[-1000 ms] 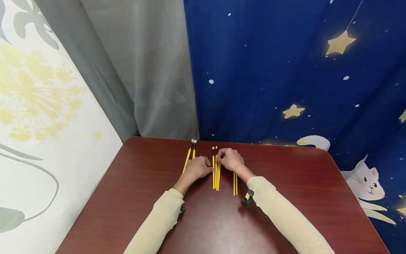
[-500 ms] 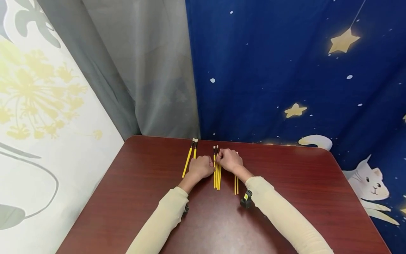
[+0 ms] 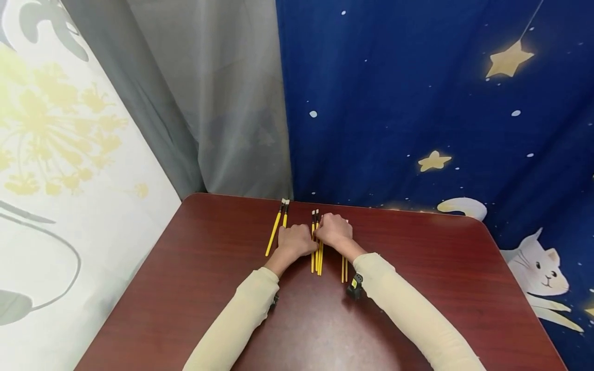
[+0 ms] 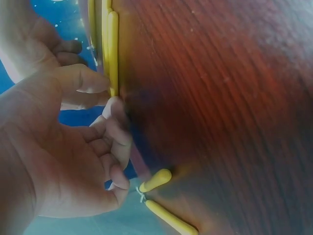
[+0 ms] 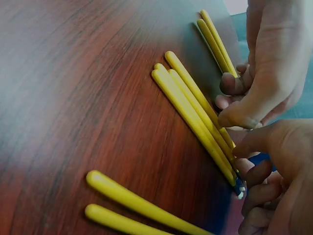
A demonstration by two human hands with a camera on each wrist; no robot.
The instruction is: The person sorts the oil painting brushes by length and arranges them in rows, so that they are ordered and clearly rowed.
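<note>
Several yellow-handled paintbrushes (image 3: 319, 264) with dark ferrules and white tips lie side by side near the middle of the table. My left hand (image 3: 295, 240) reaches over them from the left, its thumb and forefinger pinching the left brush of this group. From the right, my right hand (image 3: 335, 230) bends over the same group, thumb and curled fingers at the upper handles, pinching a brush. In the right wrist view both thumbs meet the handles (image 5: 193, 122), with my right hand (image 5: 276, 171) nearer the camera. Fingers partly hide the bristle ends.
Two more paintbrushes (image 3: 274, 233) lie slanted to the left, near the far edge. Another pair (image 3: 344, 270) lies to the right, partly under my right hand and wrist. The dark red table (image 3: 223, 247) meets grey and blue curtains (image 3: 371, 103) behind.
The left hand has shifted slightly right onto the middle brushes, its fingers closing in. The right hand has tipped further over the same brushes. Both outer pairs of brushes stay put.
</note>
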